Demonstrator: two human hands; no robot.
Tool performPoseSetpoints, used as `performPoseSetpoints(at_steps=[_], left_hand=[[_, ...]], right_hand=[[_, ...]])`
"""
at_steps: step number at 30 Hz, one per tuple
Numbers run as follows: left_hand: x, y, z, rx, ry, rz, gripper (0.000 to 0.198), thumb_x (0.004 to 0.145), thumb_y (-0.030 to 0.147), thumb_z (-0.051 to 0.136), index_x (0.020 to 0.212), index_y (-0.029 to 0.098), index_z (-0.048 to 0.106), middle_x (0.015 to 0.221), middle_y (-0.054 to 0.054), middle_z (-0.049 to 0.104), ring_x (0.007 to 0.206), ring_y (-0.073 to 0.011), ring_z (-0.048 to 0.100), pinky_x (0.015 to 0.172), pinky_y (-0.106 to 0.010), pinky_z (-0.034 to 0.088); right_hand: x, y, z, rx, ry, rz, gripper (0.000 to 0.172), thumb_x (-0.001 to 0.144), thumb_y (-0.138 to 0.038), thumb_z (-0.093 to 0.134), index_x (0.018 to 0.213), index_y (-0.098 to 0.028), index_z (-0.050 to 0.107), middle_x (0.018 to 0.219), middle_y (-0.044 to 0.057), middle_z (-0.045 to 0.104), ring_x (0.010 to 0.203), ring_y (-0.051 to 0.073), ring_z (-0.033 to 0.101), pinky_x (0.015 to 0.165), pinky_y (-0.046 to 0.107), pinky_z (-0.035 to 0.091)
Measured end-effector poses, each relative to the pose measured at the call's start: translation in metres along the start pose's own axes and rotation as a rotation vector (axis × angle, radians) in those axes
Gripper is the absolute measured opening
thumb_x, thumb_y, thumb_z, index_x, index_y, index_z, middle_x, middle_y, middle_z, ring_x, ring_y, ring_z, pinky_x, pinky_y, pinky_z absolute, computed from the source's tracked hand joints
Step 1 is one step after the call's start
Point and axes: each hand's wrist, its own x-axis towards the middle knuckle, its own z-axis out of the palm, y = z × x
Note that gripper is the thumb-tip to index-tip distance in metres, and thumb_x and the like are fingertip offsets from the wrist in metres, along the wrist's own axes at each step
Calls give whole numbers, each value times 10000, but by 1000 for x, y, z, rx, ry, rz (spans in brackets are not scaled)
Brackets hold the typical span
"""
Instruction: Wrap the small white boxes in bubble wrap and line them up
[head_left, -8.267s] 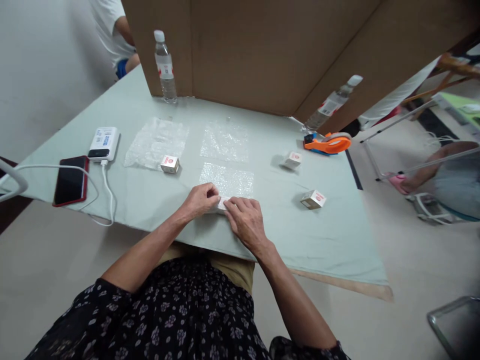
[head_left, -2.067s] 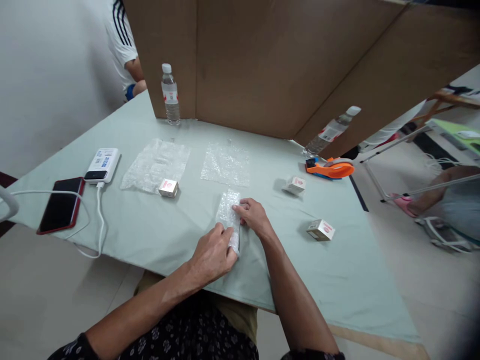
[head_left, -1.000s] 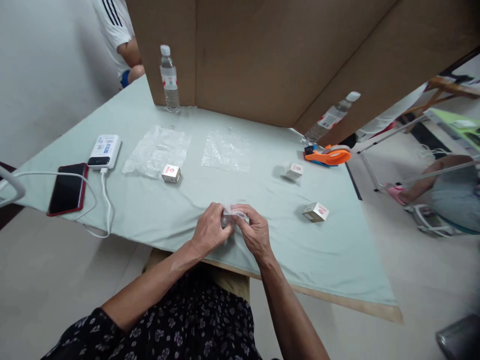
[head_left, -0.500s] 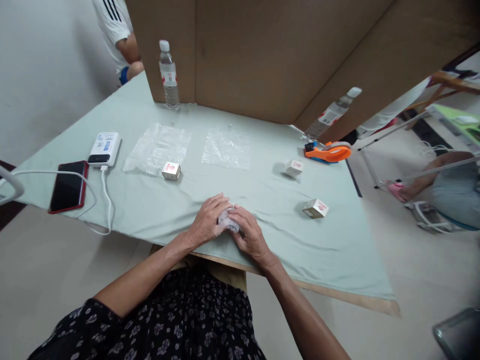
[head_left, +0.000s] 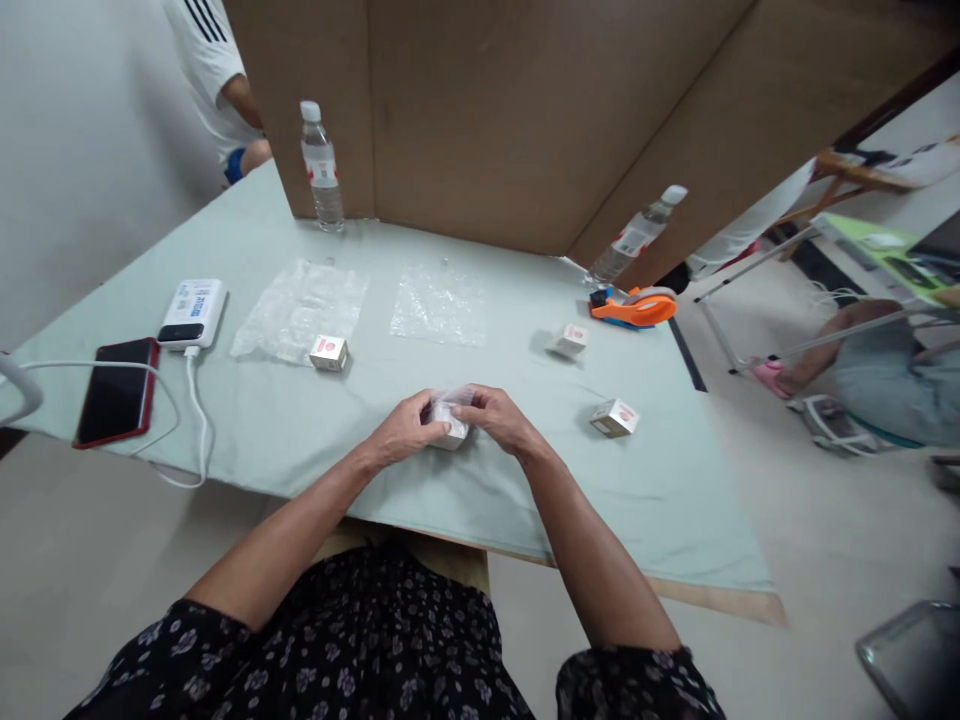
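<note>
Near the table's front edge, a small box in bubble wrap (head_left: 450,436) sits between my two hands. My left hand (head_left: 409,430) grips its left side, thumb across the front. From the right, my right hand (head_left: 497,415) pinches the clear wrap at the top of the box. Part of the box is hidden by my fingers. Beyond lie a flat bubble wrap sheet (head_left: 439,305) and a larger crumpled bubble wrap sheet (head_left: 300,305), with a small box (head_left: 328,352) at its lower edge. On the right rest another small box (head_left: 615,418) and a wrapped box (head_left: 571,340).
An orange tape dispenser (head_left: 634,307) lies at the right. Two water bottles (head_left: 322,170) stand against a tall cardboard panel (head_left: 480,120). A phone (head_left: 118,390) and a white power bank (head_left: 193,313) with cables are at the left. Other people sit beyond the table.
My hands have shifted from covering the wrapped box to holding it at its sides and top, so its front face now shows. The whole view has moved slightly.
</note>
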Motion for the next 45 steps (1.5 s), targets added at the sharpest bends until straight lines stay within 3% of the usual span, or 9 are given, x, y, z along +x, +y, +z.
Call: performPoseSetpoints(at_steps=[7, 11, 16, 19, 23, 27, 36, 40, 45], left_hand=[[10, -4, -1, -238, -28, -18, 468, 806, 410, 653, 1154, 101, 605, 1041, -90, 689, 951, -203, 633, 843, -307, 490], [4, 0, -1, -231, -36, -14, 496, 811, 402, 660, 1201, 104, 588, 1066, -98, 678, 962, -203, 623, 827, -294, 480], [-8, -4, -4, -395, -58, -97, 782, 720, 319, 730, 1402, 88, 424, 1101, -121, 644, 924, -198, 609, 732, -275, 485], [-10, -9, -5, -447, -35, -96, 930, 700, 309, 750, 1485, 93, 302, 1078, -110, 623, 903, -190, 597, 698, -267, 483], [-10, -16, -5, -515, -21, -61, 1015, 687, 295, 774, 1527, 133, 227, 1040, -67, 597, 906, -169, 590, 719, -249, 474], [-11, -21, -8, -537, -69, -54, 996, 697, 306, 784, 1529, 161, 254, 1025, -54, 582, 909, -166, 588, 732, -250, 478], [-12, -23, -8, -466, -52, -7, 827, 746, 343, 759, 1465, 149, 399, 1143, -102, 604, 1011, -196, 595, 855, -298, 482], [-13, -21, -6, -433, -44, 19, 771, 780, 361, 733, 1449, 159, 410, 1135, -93, 591, 992, -183, 594, 850, -286, 483], [-12, -17, -4, -396, -43, 9, 726, 827, 378, 681, 1451, 146, 390, 1106, -79, 582, 876, -141, 588, 816, -279, 484]], right_hand=[[-21, 5, 14, 27, 42, -78, 527, 674, -462, 804, 1113, -218, 646, 1032, 37, 702, 899, 209, 649, 785, 334, 528], [-31, 10, 26, -31, 146, -45, 482, 657, -430, 818, 1045, -199, 650, 866, 4, 686, 734, 169, 617, 663, 287, 506], [-32, 8, 28, -46, 84, -44, 472, 709, -508, 769, 1044, -198, 646, 896, 27, 698, 798, 193, 633, 712, 310, 514], [-32, 6, 28, -29, 115, -70, 440, 742, -531, 731, 1015, -195, 651, 903, 30, 697, 840, 200, 633, 769, 329, 511], [-31, 8, 30, -66, 166, -69, 384, 750, -526, 724, 907, -181, 659, 766, -4, 641, 695, 147, 559, 657, 273, 458], [-26, 12, 30, -71, 224, -67, 373, 796, -547, 654, 903, -191, 682, 734, -7, 618, 633, 132, 496, 560, 249, 394], [-18, 23, 43, 40, 426, -122, 276, 768, -481, 674, 757, -207, 649, 672, -17, 612, 646, 153, 525, 662, 293, 459], [-30, 19, 40, -84, 342, -148, 337, 833, -525, 610, 873, -201, 694, 813, 21, 687, 741, 182, 598, 725, 317, 500], [-40, 15, 43, -393, 373, -224, 435, 706, -455, 764, 1046, -194, 690, 1018, 78, 704, 858, 217, 637, 778, 349, 528]])
